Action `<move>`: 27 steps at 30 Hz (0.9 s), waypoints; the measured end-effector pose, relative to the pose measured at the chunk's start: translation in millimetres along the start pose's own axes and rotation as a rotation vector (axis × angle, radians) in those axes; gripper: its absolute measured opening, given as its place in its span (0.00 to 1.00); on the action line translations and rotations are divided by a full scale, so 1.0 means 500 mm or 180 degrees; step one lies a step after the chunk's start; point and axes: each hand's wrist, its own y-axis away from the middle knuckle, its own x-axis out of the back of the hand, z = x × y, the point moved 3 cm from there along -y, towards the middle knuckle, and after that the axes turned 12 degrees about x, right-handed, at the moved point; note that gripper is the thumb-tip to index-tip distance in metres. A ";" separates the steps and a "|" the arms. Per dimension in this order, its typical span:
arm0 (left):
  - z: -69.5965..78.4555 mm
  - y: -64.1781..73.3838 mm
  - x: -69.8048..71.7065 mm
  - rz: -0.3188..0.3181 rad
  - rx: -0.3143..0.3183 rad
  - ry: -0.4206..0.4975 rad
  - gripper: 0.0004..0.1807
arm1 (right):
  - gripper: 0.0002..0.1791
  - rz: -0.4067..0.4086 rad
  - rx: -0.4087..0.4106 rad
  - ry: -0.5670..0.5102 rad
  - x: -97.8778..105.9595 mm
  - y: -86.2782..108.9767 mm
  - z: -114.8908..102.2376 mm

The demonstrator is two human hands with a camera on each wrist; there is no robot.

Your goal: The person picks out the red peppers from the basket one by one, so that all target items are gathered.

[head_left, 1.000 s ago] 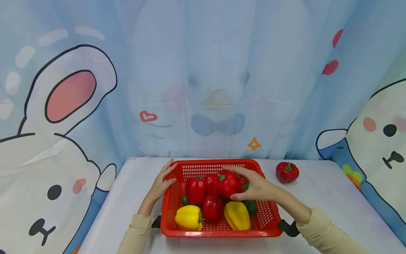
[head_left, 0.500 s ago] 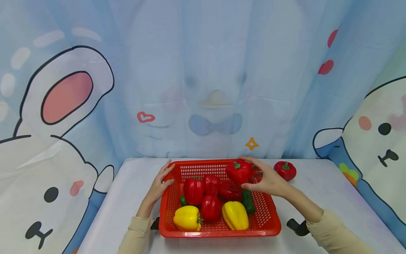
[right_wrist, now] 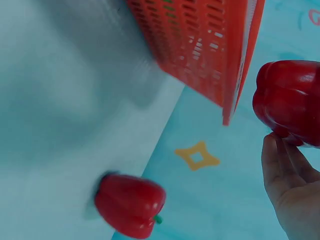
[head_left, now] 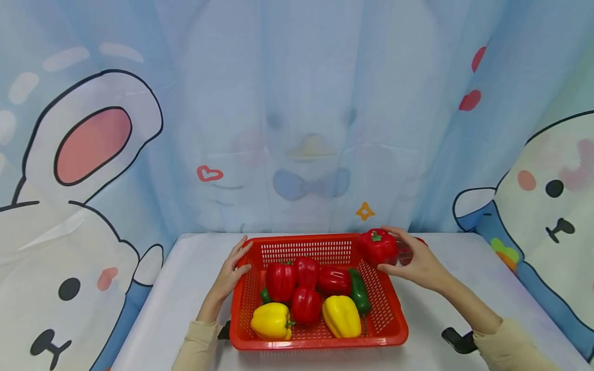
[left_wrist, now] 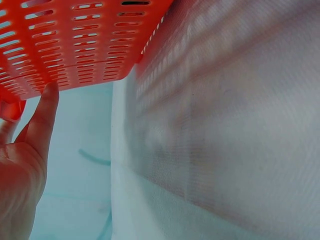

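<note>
My right hand (head_left: 419, 260) holds a red bell pepper (head_left: 379, 247) above the basket's far right corner, with fingertips and thumb on its side. That same pepper (right_wrist: 290, 100) appears in the right wrist view, clear of the basket wall. At the left rim of the red plastic basket (head_left: 320, 344), my left hand (head_left: 227, 278) has its thumb over the edge, and a fingertip touches the outer wall (left_wrist: 80, 45). Several red bell peppers (head_left: 280, 282), yellow bell peppers (head_left: 342, 316) and a green vegetable (head_left: 359, 292) lie inside.
Another red bell pepper (right_wrist: 130, 205) rests on the white tabletop (head_left: 158, 314) right of the basket, mostly hidden behind my right hand in the head view. A printed curtain (head_left: 306, 103) hangs behind the table. A black strap piece (head_left: 459, 341) is by my right sleeve.
My right hand has lifted the red bell pepper from the pile and carried it right to the basket's far right corner. A red pepper and the green vegetable beneath are uncovered. My left hand stays put.
</note>
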 end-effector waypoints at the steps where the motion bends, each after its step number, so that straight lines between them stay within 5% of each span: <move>1: -0.001 0.000 0.000 -0.0008 0.0008 0.0007 0.30 | 0.46 0.0023 -0.0015 0.0001 0.005 0.005 0.003; 13: 0.000 0.001 -0.008 -0.0013 -0.0020 0.0041 0.29 | 0.50 0.0364 -0.0217 0.0344 0.044 0.075 0.044; 27: -0.004 0.002 0.000 0.0008 -0.0026 0.0023 0.29 | 0.54 0.0457 -0.0474 0.0606 0.028 0.161 0.101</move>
